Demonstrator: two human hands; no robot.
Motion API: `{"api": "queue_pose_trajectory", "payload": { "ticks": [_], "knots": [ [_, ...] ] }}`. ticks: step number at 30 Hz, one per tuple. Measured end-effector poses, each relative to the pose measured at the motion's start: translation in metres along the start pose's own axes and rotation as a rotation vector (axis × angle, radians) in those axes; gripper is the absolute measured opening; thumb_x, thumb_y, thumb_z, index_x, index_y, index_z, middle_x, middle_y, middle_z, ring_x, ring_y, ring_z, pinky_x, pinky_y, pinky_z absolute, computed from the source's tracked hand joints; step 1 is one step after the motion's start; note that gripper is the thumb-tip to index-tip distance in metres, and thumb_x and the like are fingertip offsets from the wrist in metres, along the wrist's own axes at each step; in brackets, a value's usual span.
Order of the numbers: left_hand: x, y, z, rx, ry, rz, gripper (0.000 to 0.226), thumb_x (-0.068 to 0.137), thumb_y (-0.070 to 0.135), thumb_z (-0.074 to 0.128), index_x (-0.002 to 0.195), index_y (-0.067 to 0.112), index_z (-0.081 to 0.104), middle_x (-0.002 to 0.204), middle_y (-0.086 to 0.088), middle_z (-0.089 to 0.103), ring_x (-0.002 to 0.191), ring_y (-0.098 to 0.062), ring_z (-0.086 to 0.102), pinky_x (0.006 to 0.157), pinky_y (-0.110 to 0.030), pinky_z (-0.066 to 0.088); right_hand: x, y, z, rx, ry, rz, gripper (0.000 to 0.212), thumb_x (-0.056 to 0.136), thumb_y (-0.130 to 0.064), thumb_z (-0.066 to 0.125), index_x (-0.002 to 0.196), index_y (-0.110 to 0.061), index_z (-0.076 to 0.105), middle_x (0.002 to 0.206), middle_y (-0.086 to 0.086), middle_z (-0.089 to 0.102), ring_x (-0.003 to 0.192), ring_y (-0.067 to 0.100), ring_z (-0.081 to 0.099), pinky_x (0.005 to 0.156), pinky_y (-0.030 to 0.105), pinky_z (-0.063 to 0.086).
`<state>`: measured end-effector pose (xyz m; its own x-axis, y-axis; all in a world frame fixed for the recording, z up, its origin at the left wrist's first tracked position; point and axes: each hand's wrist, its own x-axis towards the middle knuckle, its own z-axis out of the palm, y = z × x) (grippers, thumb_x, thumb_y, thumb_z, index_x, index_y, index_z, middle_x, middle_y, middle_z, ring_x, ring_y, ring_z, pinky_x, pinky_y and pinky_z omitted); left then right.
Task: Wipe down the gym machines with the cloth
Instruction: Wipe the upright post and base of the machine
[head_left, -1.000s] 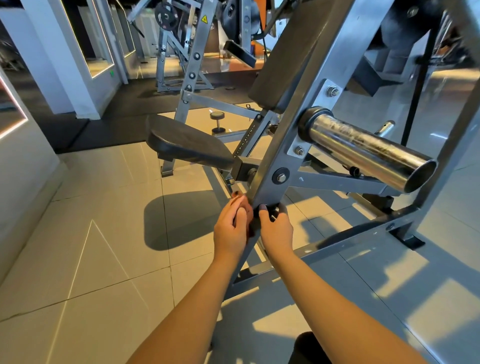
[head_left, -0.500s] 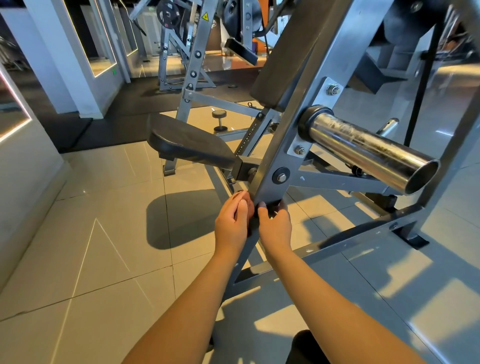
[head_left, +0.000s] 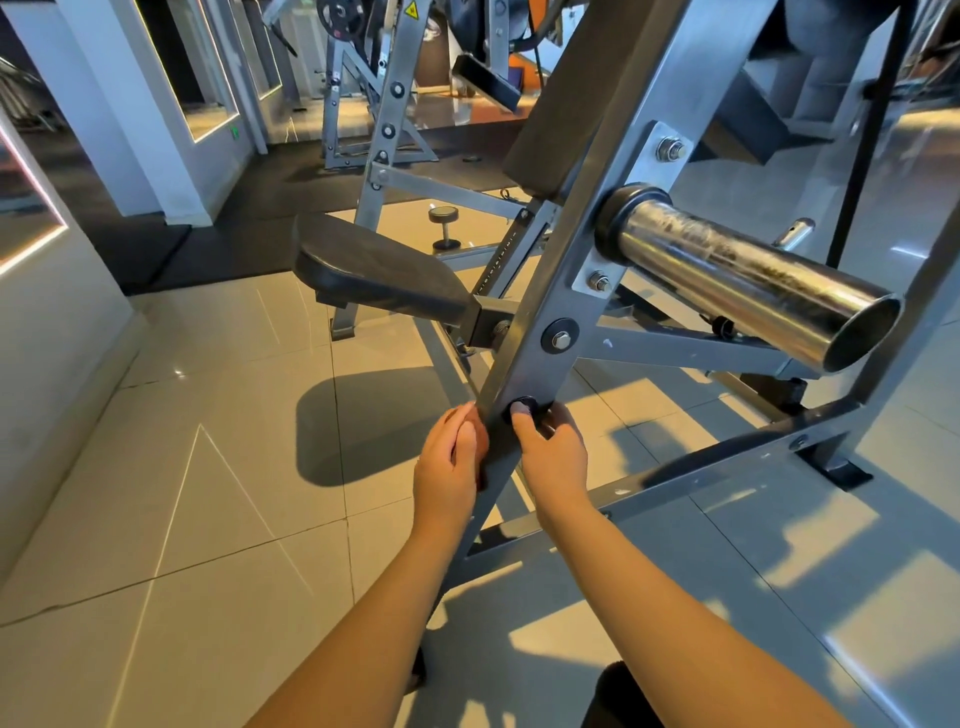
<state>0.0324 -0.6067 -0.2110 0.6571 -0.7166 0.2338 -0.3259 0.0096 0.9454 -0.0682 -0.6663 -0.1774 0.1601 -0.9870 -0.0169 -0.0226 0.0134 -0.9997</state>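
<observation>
As I read my feed from the middle outward, the left hand (head_left: 448, 465) has its fingers curled against the left edge of the machine's slanted beam (head_left: 550, 291). The right hand (head_left: 556, 460) curls round the right edge, one fingertip on a dark round cap (head_left: 531, 400) on the beam's face. Both hands grip that beam, level with each other. Between them the steel looks darker. I cannot tell whether that strip is the cloth or only shadow, so I can't place the cloth for certain. Just above the cap I see a bolt (head_left: 560, 335) set in a black washer. Up and right of it a chrome sleeve (head_left: 737, 280) juts toward me, its open end at the lower right. Left of the beam a dark seat pad (head_left: 379, 273) sticks out over the tiled floor (head_left: 208, 415), and a small dumbbell (head_left: 442, 226) stands on the floor beyond it. A grey base rail (head_left: 727, 462) runs off to the right below the sleeve.
</observation>
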Motion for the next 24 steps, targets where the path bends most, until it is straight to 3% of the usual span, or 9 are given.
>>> {"api": "queue_pose_trajectory", "payload": {
  "ticks": [2, 5, 6, 9, 13, 18, 21, 24],
  "knots": [
    [-0.011, -0.018, -0.004, 0.012, 0.021, -0.067, 0.041, 0.106, 0.043, 0.041, 0.142, 0.029, 0.054, 0.134, 0.007, 0.059, 0.122, -0.014, 0.057, 0.101, -0.036, 0.054, -0.006, 0.004, 0.0, -0.027, -0.019, 0.025, 0.037, 0.099, -0.044, 0.059, 0.128, -0.021, 0.058, 0.119, -0.001, 0.067, 0.112, 0.017, 0.061, 0.075, 0.015, 0.046],
    [-0.016, -0.018, -0.003, 0.048, 0.051, -0.141, 0.038, 0.107, 0.041, 0.04, 0.14, 0.028, 0.055, 0.135, 0.001, 0.06, 0.117, -0.017, 0.059, 0.096, -0.046, 0.057, -0.015, 0.01, -0.007, -0.059, -0.055, 0.055, 0.021, 0.098, -0.04, 0.061, 0.112, -0.024, 0.061, 0.105, -0.007, 0.066, 0.107, 0.016, 0.061, 0.077, 0.022, 0.044],
    [-0.017, -0.014, -0.004, 0.079, 0.055, -0.146, 0.038, 0.108, 0.039, 0.039, 0.139, 0.027, 0.056, 0.135, 0.0, 0.06, 0.116, -0.018, 0.059, 0.093, -0.043, 0.059, -0.02, 0.011, -0.012, -0.061, -0.06, 0.056, 0.015, 0.098, -0.039, 0.062, 0.107, -0.028, 0.059, 0.101, -0.01, 0.064, 0.107, 0.016, 0.061, 0.078, 0.023, 0.044],
    [-0.022, 0.004, -0.011, 0.205, 0.062, -0.084, 0.033, 0.109, 0.028, 0.042, 0.134, 0.02, 0.061, 0.133, -0.001, 0.061, 0.114, -0.012, 0.054, 0.08, -0.009, 0.049, -0.033, 0.012, -0.025, -0.049, -0.12, 0.013, 0.015, 0.097, -0.038, 0.065, 0.108, -0.034, 0.056, 0.102, -0.017, 0.061, 0.109, 0.015, 0.061, 0.087, 0.031, 0.052],
    [-0.04, 0.04, -0.01, 0.083, 0.021, -0.012, 0.032, 0.109, 0.028, 0.041, 0.136, 0.03, 0.057, 0.127, 0.017, 0.056, 0.115, -0.002, 0.053, 0.088, -0.009, 0.041, -0.046, 0.009, -0.028, -0.013, -0.38, -0.125, 0.032, 0.102, -0.035, 0.058, 0.132, -0.038, 0.051, 0.121, -0.016, 0.059, 0.115, 0.01, 0.059, 0.095, 0.037, 0.058],
    [-0.058, 0.033, -0.017, -0.14, -0.089, -0.082, 0.035, 0.11, 0.02, 0.037, 0.136, 0.038, 0.052, 0.132, 0.022, 0.053, 0.121, 0.007, 0.053, 0.093, -0.012, 0.048, -0.051, 0.019, -0.016, 0.041, -0.459, -0.159, 0.033, 0.102, -0.022, 0.058, 0.127, -0.044, 0.059, 0.128, -0.012, 0.061, 0.121, 0.012, 0.058, 0.1, 0.042, 0.055],
    [-0.06, 0.017, -0.028, -0.042, -0.12, -0.089, 0.032, 0.111, 0.024, 0.035, 0.132, 0.042, 0.051, 0.131, 0.023, 0.054, 0.118, 0.013, 0.051, 0.092, -0.007, 0.045, -0.047, 0.033, -0.02, -0.056, -0.394, -0.21, 0.031, 0.101, -0.016, 0.058, 0.121, -0.04, 0.064, 0.125, -0.009, 0.064, 0.118, 0.011, 0.058, 0.099, 0.04, 0.056],
    [-0.065, -0.013, -0.035, 0.141, 0.014, -0.093, 0.031, 0.111, 0.027, 0.036, 0.136, 0.036, 0.052, 0.132, 0.016, 0.054, 0.122, 0.009, 0.049, 0.093, 0.001, 0.035, -0.042, 0.043, -0.031, -0.108, -0.155, -0.245, 0.029, 0.102, -0.014, 0.054, 0.12, -0.034, 0.065, 0.121, -0.011, 0.056, 0.114, 0.01, 0.056, 0.088, 0.022, 0.058]
  ]
}}
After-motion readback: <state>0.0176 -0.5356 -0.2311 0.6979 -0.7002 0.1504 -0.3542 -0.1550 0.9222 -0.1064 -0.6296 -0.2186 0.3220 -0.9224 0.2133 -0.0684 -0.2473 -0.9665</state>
